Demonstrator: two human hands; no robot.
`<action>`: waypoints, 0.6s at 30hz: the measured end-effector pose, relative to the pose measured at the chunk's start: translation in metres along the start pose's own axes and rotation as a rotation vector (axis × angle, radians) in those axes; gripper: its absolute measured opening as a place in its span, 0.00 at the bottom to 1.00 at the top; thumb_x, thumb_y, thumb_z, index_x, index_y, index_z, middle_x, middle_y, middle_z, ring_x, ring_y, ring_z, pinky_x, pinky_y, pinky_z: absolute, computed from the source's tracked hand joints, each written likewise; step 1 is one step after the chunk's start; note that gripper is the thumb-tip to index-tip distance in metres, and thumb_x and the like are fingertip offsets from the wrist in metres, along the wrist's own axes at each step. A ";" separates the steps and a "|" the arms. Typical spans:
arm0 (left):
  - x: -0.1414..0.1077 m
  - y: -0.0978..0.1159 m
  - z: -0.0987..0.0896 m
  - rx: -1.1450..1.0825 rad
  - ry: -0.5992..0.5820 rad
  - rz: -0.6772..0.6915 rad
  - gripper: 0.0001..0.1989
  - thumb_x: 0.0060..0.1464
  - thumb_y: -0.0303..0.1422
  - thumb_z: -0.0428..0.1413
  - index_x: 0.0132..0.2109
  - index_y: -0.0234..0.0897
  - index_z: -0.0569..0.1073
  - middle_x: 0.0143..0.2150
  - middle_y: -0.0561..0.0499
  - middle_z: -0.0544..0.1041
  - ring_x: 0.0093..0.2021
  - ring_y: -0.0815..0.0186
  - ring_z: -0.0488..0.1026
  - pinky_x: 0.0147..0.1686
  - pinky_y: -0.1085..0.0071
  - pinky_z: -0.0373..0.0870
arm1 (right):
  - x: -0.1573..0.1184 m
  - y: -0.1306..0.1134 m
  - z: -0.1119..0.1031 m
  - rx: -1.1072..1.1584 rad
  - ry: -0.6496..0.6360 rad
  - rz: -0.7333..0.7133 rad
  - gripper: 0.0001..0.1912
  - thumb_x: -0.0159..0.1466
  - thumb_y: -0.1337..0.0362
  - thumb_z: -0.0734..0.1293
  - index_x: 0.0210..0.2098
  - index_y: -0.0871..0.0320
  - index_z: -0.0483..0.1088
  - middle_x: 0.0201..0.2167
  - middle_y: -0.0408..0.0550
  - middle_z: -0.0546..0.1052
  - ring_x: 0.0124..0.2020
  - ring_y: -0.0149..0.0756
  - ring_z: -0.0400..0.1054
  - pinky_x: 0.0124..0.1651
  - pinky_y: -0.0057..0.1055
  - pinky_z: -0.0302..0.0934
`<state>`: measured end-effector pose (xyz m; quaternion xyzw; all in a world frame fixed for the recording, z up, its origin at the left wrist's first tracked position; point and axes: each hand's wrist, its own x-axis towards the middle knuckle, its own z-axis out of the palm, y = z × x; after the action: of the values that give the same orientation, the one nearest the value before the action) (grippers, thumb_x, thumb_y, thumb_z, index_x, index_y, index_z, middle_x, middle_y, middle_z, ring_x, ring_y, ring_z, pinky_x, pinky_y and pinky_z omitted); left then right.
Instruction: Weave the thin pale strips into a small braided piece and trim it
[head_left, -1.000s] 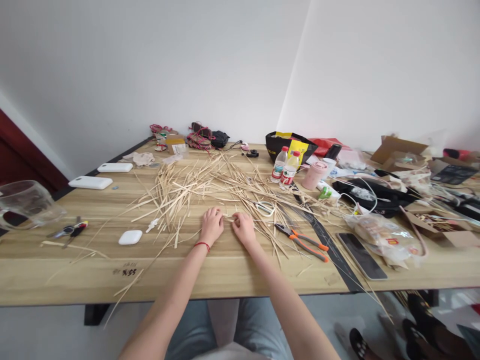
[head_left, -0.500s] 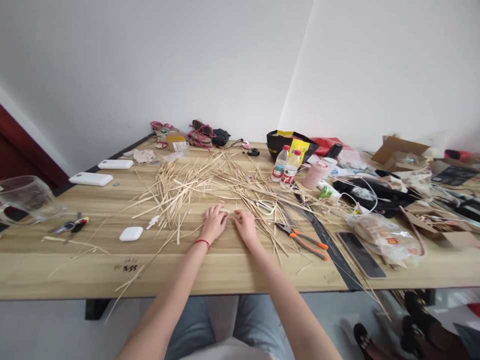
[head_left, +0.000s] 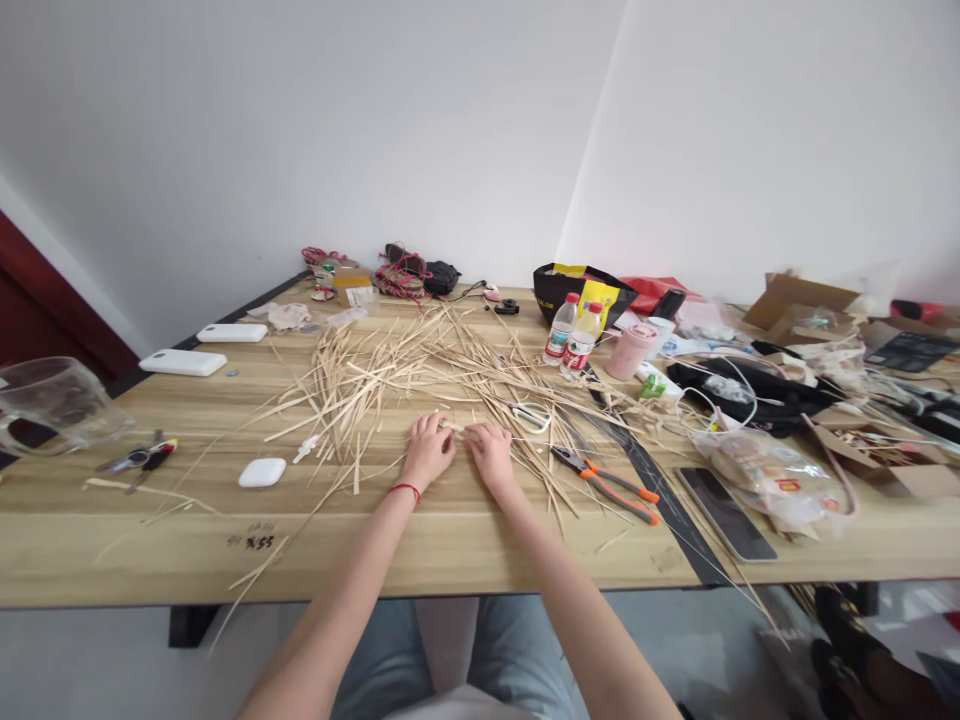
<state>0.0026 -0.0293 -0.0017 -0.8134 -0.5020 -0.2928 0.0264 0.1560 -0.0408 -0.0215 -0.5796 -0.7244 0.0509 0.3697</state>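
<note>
Straw-pale, slender: pinching one thin strip [head_left: 456, 428] between left hand [head_left: 429, 450] and right hand [head_left: 491, 457], mid-scene, towards the near side. Bending the fingers of both hands inward, closing fingertips on the strip from either side, probably for fine control at two points; hiding the exact thumb placement, so impossible to tell. Lowering both hands close to the wooden table [head_left: 420, 560], apparently for steadiness. Wearing a red cord [head_left: 405, 489] at the left wrist.

Just beyond the fingers: facing a loose heap of pale strips [head_left: 360, 385], spreading far left to right, likely for picking from singly. At right, beside the right hand: having scissors [head_left: 517, 408] among the strips, presumably for being quick to grasp. Further right: lying orange-and-grey pliers [head_left: 584, 467] with handles angling nearer, seemingly for easy pickup.

Near left: including a white case [head_left: 262, 472], well apart from the strip. Near right: including a dark phone [head_left: 726, 513], flat, perhaps for being out of the way. Far right: standing two red-capped bottles [head_left: 559, 330] upright beside a pink cup [head_left: 632, 352], probably for sparing the working area.
</note>
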 end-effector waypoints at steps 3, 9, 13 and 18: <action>0.000 0.000 0.000 0.005 -0.006 -0.007 0.04 0.47 0.27 0.53 0.30 0.40 0.72 0.48 0.46 0.68 0.50 0.56 0.61 0.50 0.58 0.58 | 0.000 0.000 0.000 0.003 0.004 0.001 0.11 0.62 0.67 0.61 0.43 0.53 0.70 0.41 0.48 0.74 0.43 0.40 0.63 0.47 0.36 0.47; 0.001 0.000 -0.001 0.006 -0.030 0.002 0.06 0.44 0.27 0.54 0.22 0.38 0.68 0.47 0.46 0.68 0.49 0.56 0.61 0.48 0.58 0.59 | 0.000 -0.001 -0.001 -0.005 0.000 -0.010 0.10 0.63 0.65 0.62 0.43 0.52 0.70 0.38 0.47 0.75 0.43 0.40 0.63 0.47 0.35 0.46; 0.001 -0.002 -0.002 -0.008 -0.043 0.015 0.08 0.44 0.28 0.55 0.19 0.38 0.66 0.45 0.47 0.69 0.48 0.56 0.61 0.48 0.57 0.59 | 0.000 0.000 0.000 -0.001 -0.002 -0.013 0.10 0.63 0.63 0.62 0.42 0.52 0.71 0.36 0.47 0.75 0.41 0.39 0.64 0.46 0.34 0.45; 0.000 -0.002 -0.002 -0.009 -0.057 0.020 0.08 0.44 0.27 0.55 0.19 0.38 0.67 0.44 0.46 0.69 0.47 0.56 0.61 0.47 0.58 0.60 | 0.001 0.002 0.002 0.002 0.032 0.019 0.10 0.63 0.61 0.62 0.40 0.52 0.72 0.33 0.45 0.75 0.39 0.38 0.64 0.45 0.34 0.45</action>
<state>0.0001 -0.0286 -0.0005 -0.8265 -0.4931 -0.2713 0.0112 0.1569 -0.0389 -0.0236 -0.5870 -0.7128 0.0459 0.3812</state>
